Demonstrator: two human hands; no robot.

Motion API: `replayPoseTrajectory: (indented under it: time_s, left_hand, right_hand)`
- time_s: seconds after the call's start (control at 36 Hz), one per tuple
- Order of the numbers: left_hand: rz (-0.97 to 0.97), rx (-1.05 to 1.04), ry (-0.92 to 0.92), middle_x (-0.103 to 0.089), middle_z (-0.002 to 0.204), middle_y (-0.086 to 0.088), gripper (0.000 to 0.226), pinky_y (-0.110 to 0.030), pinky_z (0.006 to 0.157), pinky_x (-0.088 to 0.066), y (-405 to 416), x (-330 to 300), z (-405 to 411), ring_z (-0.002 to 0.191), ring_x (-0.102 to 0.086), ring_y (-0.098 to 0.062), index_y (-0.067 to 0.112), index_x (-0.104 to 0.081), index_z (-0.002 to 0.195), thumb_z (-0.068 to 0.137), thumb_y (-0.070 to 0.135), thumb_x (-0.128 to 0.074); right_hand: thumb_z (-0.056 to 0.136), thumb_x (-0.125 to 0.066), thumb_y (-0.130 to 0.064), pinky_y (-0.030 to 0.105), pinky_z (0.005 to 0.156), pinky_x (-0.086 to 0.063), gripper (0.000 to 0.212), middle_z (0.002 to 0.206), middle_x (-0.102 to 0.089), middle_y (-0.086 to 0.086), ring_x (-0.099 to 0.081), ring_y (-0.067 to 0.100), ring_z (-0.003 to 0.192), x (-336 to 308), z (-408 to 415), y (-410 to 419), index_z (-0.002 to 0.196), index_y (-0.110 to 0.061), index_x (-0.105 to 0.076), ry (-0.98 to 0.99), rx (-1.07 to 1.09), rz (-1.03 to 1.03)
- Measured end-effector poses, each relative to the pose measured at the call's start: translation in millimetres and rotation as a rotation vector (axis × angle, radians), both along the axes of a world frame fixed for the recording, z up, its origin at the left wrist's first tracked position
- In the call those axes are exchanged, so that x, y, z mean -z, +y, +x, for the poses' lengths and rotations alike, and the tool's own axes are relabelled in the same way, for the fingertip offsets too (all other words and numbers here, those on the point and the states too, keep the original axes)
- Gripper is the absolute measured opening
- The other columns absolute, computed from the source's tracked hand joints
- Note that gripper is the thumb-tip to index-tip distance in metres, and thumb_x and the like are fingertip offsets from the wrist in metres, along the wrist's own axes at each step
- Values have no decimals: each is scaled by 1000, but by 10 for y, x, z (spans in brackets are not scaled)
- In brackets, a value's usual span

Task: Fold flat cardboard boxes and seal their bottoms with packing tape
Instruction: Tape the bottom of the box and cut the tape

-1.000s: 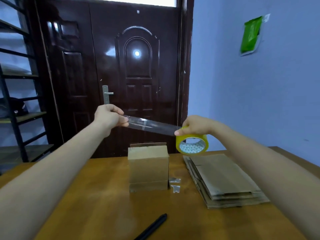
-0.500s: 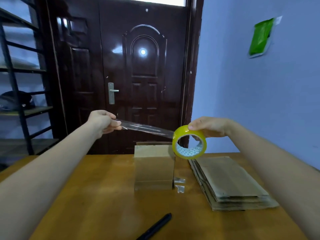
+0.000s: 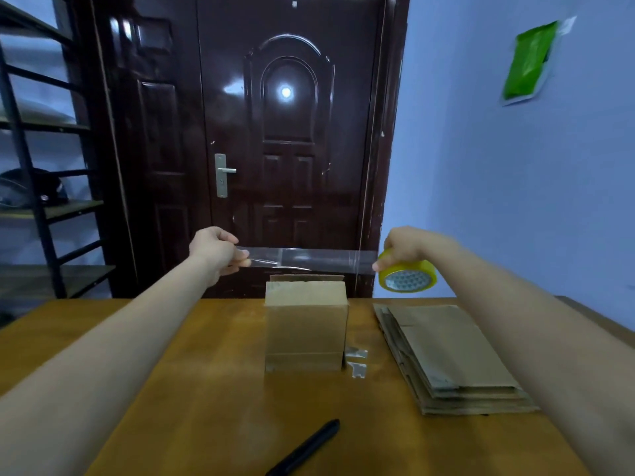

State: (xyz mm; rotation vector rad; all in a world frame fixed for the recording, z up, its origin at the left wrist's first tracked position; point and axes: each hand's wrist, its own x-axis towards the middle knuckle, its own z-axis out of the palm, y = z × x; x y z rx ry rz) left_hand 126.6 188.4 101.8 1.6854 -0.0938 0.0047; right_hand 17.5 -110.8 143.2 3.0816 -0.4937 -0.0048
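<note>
A folded cardboard box (image 3: 305, 324) stands upright in the middle of the wooden table (image 3: 192, 389). Above it, a strip of clear tape (image 3: 309, 257) stretches level between my hands. My left hand (image 3: 214, 250) pinches the strip's free end. My right hand (image 3: 405, 247) grips the yellow tape roll (image 3: 407, 278) from above, to the right of the box. A stack of flat cardboard boxes (image 3: 450, 359) lies on the table at the right.
A black pen (image 3: 304, 448) lies near the table's front edge. Small scraps of tape (image 3: 356, 362) sit by the box's right side. A dark door (image 3: 288, 132) is behind the table, and a metal shelf (image 3: 41, 201) stands at the left.
The tape strip has grown longer and now lies level; my right hand with the roll has moved further right, away from my left hand.
</note>
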Motion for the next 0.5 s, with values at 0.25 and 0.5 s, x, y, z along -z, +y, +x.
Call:
replayPoseTrajectory:
  time_s: [0.25,0.5]
  left_hand:
    - [-400,199,298,-59,91,-16,15,-38,58,-60,-142,86,-42,72,-62,-18,-1,-52,92,85,-15,-54]
    - [-594,268,390,-51,80,-7,13,-52,83,-51,-445,228,-5,56,-54,-10,2,-50,94,89,-10,-48]
  right_hand:
    - [75,-69,-59,35,76,-50,56,96,-65,7,-61,25,91,135,-7,-176,97,-8,-69,28,15,104]
    - [82,-66,-51,27,67,-43,52,92,-62,6,-56,20,82,243,-81,-316,99,-2,-70,-4,31,236]
